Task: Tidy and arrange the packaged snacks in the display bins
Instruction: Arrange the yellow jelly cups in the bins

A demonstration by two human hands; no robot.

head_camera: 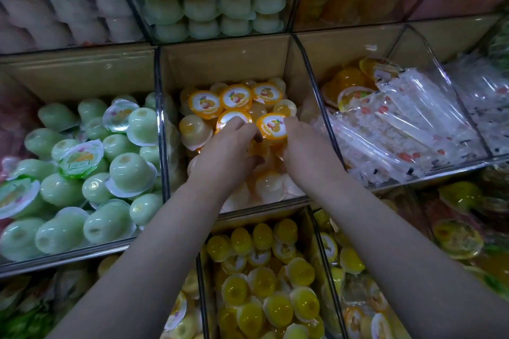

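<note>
Both hands reach into the middle clear bin, which holds several jelly cups with orange-rimmed lids. A few cups stand lid-up at the back; others lie on their sides. My left hand curls its fingers over a lid-up cup, mostly hiding it. My right hand holds another orange-lidded cup by its right edge, lid facing up. The two hands sit close together, with pale cups under the wrists.
Green jelly cups fill the bin to the left. To the right a bin holds clear wrapped packets and orange cups. Yellow cups fill the bin below. Upper bins hold stacked pale cups. Clear dividers separate the bins.
</note>
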